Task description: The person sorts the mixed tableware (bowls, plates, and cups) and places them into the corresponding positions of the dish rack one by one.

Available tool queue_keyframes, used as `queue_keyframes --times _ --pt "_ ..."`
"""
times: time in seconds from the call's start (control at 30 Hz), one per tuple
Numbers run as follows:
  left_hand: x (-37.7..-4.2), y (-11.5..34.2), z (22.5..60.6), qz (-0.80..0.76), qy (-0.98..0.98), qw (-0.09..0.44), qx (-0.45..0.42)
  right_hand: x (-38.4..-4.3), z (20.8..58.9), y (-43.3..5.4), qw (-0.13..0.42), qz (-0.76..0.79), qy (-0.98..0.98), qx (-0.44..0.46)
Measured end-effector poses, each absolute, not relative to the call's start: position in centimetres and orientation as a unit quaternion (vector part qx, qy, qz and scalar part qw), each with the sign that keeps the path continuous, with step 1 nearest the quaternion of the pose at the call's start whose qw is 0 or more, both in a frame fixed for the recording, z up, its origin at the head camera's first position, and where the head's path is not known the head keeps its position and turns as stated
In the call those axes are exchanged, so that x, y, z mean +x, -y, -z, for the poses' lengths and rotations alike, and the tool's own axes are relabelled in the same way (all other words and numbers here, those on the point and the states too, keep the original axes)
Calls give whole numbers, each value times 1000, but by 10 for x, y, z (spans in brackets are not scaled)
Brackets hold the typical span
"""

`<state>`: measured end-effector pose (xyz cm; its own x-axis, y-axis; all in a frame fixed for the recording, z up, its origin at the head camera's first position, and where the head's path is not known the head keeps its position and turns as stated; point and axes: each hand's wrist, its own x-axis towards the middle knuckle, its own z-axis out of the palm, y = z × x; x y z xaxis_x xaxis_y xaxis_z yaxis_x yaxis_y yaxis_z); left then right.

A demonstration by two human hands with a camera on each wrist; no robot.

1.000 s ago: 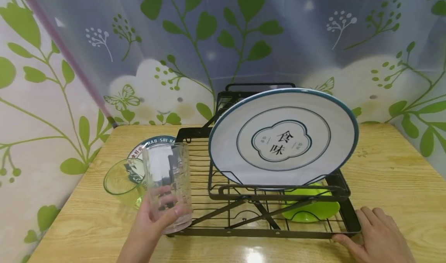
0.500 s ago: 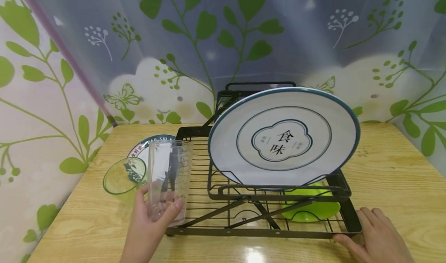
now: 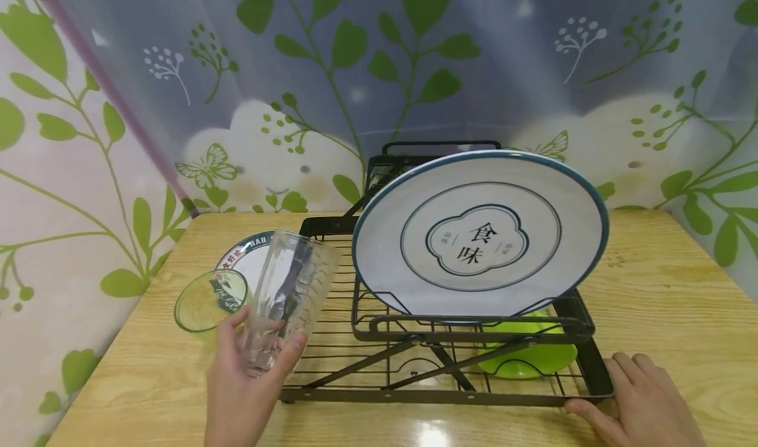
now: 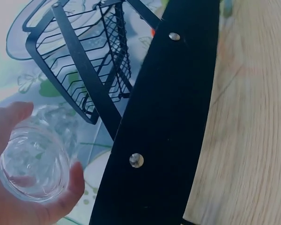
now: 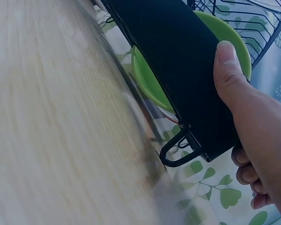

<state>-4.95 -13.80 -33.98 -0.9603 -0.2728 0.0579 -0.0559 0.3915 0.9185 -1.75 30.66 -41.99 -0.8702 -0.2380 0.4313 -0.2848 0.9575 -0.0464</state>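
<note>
In the head view my left hand (image 3: 245,368) grips a clear, textured drinking glass (image 3: 290,295) near its base, thumb on the right side. The glass leans with its mouth up and to the right, overlapping the left end of the black dish rack (image 3: 429,395). The left wrist view shows the round glass base (image 4: 33,164) between thumb and fingers. My right hand (image 3: 642,397) holds the rack's front right corner. In the right wrist view its thumb (image 5: 229,70) lies on the black front bar, with the other fingers curled round the end.
A large white plate (image 3: 480,236) with a blue rim stands on the rack's upper tier. A bright green bowl (image 3: 530,355) sits below it. Left of the rack are a green-tinted glass (image 3: 204,302) and a smaller patterned plate (image 3: 251,249). Everything stands on a wooden table (image 3: 669,289).
The clear glass has gone from nearly upright at the rack's front left corner to tilted rightward, raised slightly with my left hand. My right hand stays on the rack corner.
</note>
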Motion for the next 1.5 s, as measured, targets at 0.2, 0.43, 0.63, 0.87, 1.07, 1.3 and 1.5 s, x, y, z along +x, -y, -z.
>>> queue_keyframes --times 0.2,0.43,0.63,0.87,1.07,1.3,1.5 --pt "-52 138 335 466 868 150 91 -18 419 -307 227 -56 961 145" --pt "-56 135 324 493 856 136 80 -13 421 -306 185 -38 977 97" --pt "-61 134 330 524 842 112 56 -11 422 -306 186 -49 977 86" --pt "-68 136 335 501 854 137 30 -12 425 -303 184 -65 977 86" --pt "-75 141 330 443 873 203 -15 -16 424 -305 195 -67 973 105" --pt "-83 143 324 396 886 238 -41 -19 421 -307 202 -82 969 119" --pt "-95 136 321 421 877 228 -42 -17 423 -305 187 -81 973 107"
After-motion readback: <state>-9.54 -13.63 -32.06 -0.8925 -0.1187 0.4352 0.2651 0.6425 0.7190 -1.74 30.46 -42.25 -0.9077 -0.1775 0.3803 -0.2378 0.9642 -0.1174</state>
